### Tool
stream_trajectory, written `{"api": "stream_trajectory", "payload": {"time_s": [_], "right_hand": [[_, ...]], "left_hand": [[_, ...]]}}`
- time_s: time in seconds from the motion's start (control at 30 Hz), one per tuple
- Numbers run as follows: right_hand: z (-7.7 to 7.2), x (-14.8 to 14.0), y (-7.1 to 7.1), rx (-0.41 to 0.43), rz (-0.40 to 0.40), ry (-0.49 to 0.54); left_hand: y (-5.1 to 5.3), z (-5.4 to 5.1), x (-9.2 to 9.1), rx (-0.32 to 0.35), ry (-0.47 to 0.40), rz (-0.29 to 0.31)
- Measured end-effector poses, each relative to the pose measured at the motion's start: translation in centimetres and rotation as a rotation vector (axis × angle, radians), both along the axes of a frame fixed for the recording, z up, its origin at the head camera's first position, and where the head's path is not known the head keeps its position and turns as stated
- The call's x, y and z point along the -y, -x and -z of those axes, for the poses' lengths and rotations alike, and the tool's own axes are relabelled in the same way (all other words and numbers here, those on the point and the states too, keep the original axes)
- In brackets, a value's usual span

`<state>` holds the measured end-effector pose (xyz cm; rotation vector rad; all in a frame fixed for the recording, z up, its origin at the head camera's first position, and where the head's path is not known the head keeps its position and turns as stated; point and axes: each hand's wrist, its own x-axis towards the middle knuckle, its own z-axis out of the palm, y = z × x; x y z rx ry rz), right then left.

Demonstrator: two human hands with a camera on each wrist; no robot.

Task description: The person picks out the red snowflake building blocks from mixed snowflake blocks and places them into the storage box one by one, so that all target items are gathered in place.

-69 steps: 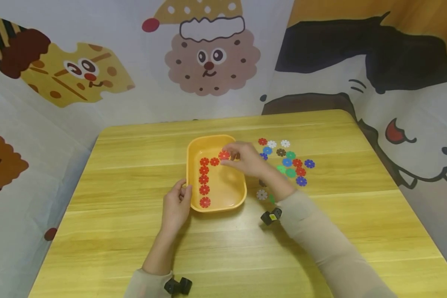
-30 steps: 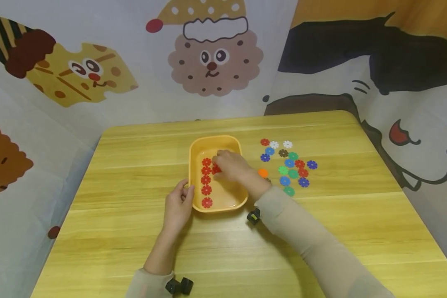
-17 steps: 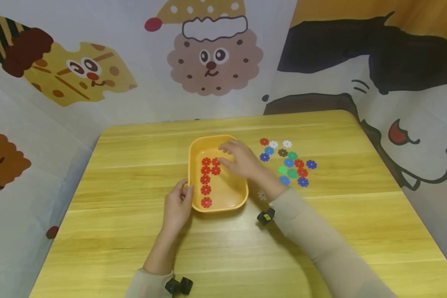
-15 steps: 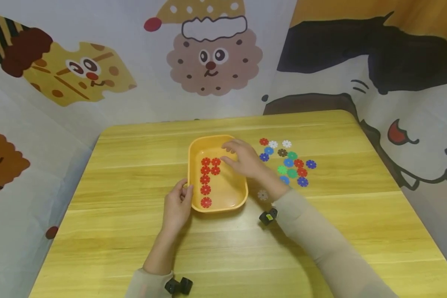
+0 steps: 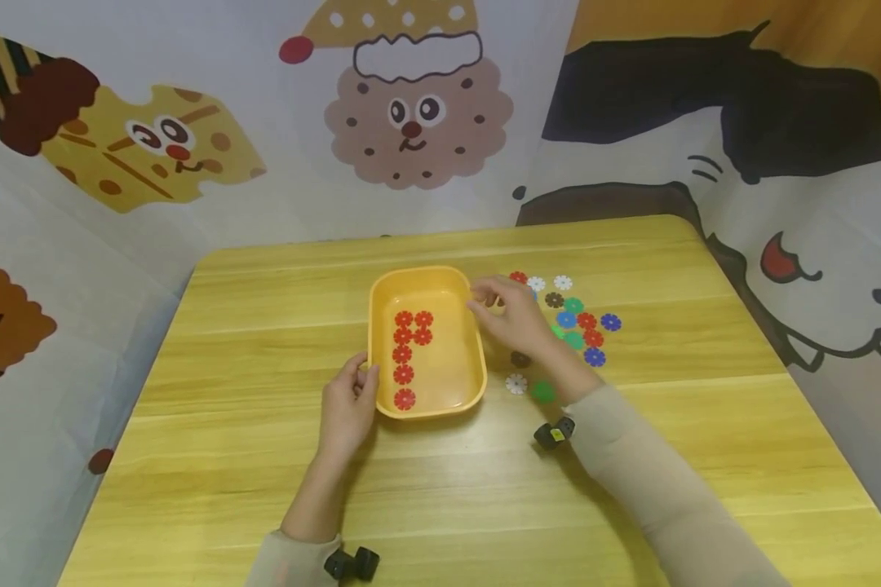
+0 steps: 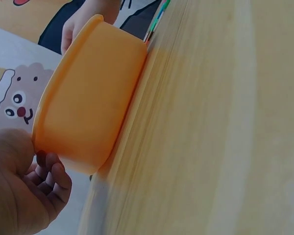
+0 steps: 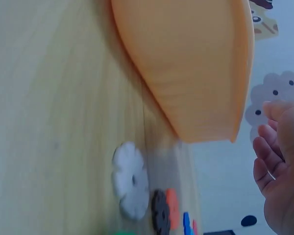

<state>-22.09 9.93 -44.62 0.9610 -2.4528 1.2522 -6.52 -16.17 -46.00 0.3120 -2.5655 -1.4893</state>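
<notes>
A yellow-orange plastic tray (image 5: pixel 451 367) sits on the table, with red snowflake discs (image 5: pixel 402 355) laid flat inside. They form a column on the left, with two more beside its top end. My left hand (image 5: pixel 348 412) pinches the tray's left rim; in the left wrist view that hand (image 6: pixel 19 186) has its thumb at the rim and its fingers curled beside the wall. My right hand (image 5: pixel 517 318) hovers just past the tray's right edge, fingers loosely bent. In the right wrist view nothing shows between the fingers of that hand (image 7: pixel 284 152).
Loose snowflake discs (image 5: pixel 573 341) in several colours lie scattered right of the tray, some hidden under my right hand and forearm. A white disc (image 5: pixel 516 384) and a green disc (image 5: pixel 543 391) lie nearest me. A cartoon-printed cloth (image 5: pixel 264 204) hangs behind the wooden table (image 5: pixel 250 342).
My right hand set a red disc below the short top row, shifted another into place there, let go, and moved right out of the tray. My left hand stayed on the rim.
</notes>
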Motion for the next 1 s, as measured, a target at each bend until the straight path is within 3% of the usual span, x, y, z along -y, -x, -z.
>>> {"api": "stream_trajectory", "payload": {"time_s": [0.53, 1.0], "right_hand": [[0.5, -3.7, -0.1, 0.048, 0.072, -0.029], [1.0, -7.4, 0.4, 0.166, 0.167, -0.116]], "left_hand": [[0.1, 0.1, 0.1, -0.001, 0.006, -0.002], [0.1, -0.1, 0.1, 0.001, 0.006, 0.000]]}}
